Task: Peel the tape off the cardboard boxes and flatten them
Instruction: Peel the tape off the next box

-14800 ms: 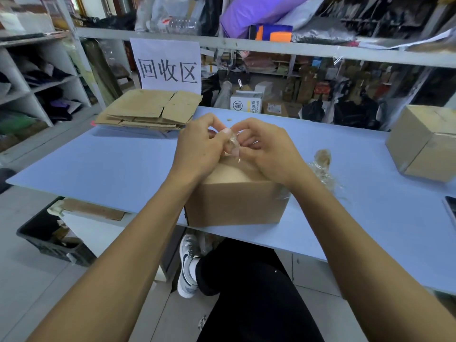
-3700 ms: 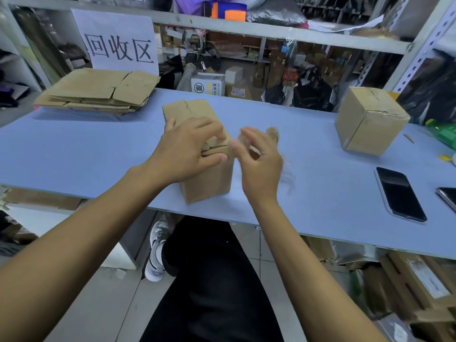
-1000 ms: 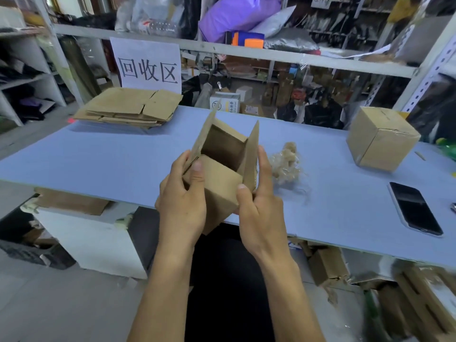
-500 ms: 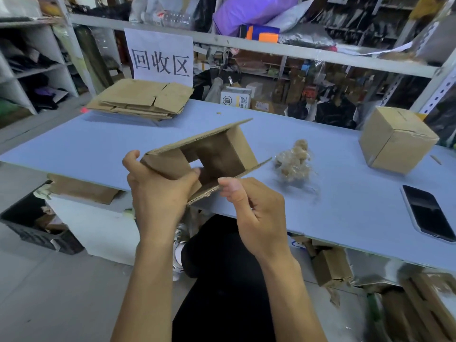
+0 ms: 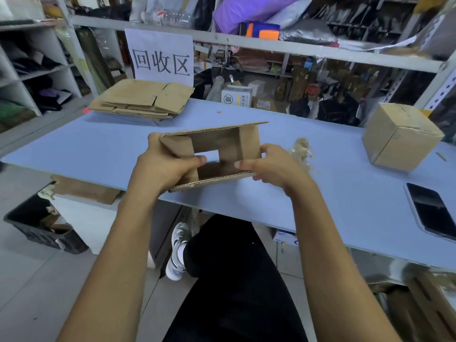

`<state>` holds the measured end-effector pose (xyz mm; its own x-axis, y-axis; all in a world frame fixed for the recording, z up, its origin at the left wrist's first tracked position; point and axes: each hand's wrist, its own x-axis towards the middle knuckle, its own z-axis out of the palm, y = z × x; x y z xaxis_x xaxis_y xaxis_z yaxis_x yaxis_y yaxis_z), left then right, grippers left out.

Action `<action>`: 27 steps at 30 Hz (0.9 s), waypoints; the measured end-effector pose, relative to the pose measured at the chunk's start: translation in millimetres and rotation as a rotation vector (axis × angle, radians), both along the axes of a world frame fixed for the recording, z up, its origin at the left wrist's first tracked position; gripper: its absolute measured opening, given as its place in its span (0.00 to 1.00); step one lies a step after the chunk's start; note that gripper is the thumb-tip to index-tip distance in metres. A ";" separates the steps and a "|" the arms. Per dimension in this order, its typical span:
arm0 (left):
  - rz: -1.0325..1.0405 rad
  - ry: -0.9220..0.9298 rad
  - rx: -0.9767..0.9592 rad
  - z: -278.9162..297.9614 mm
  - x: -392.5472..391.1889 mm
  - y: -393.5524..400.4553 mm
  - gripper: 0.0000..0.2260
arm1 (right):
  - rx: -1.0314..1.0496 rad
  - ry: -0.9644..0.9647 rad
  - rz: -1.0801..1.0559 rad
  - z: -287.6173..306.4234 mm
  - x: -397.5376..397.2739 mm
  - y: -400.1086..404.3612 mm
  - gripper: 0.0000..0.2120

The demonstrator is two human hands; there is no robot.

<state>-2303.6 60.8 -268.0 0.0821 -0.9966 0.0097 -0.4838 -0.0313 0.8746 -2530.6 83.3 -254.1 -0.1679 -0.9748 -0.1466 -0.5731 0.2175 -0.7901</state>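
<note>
Blue table [image 5: 103, 149] in a cluttered storeroom with shelving behind. White sign [image 5: 161, 56] far left, reading 回收区. Stack of flattened cardboard [image 5: 142, 101] just below it. Opened box [image 5: 217, 151] held above the near edge, both ends open, empty: left hand [image 5: 164, 166] gripping its left flap, right hand [image 5: 274, 166] pinching its right side. Sealed box [image 5: 399, 137] far right. Phone [image 5: 431, 211] near right. Wad of tape [image 5: 302, 151] just right of the hands.

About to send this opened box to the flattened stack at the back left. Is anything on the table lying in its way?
Nothing visible does. The opened box, held by the left hand and right hand, has bare table between it and the flattened stack. The tape wad lies to the right, off that path.
</note>
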 end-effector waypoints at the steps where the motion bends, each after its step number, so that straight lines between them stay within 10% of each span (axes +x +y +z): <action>1: -0.046 -0.023 0.014 4.0 1.1 -4.0 0.32 | -0.014 0.025 -0.016 0.9 1.5 -6.3 0.19; 5: -0.269 0.077 0.033 18.7 7.7 -1.8 0.09 | -0.082 -0.007 -0.074 2.4 0.6 -8.3 0.17; 14: -0.002 0.584 -0.156 -26.6 30.2 36.9 0.20 | -0.204 -0.470 -0.090 -30.5 17.0 42.7 0.18; 21: -0.096 0.613 -0.182 -33.5 20.9 53.2 0.27 | -0.320 -0.711 -0.180 -43.6 24.6 70.3 0.11; 27: -0.262 0.645 -0.158 -29.2 20.4 61.4 0.22 | -0.262 -0.683 -0.214 -42.4 14.5 83.4 0.27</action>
<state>-2283.2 122.2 -297.1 -0.1220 -0.9749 0.1861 0.1576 0.1661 0.9734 -2516.1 166.7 -296.5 -0.3121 -0.9485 -0.0546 0.0956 0.0258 -0.9951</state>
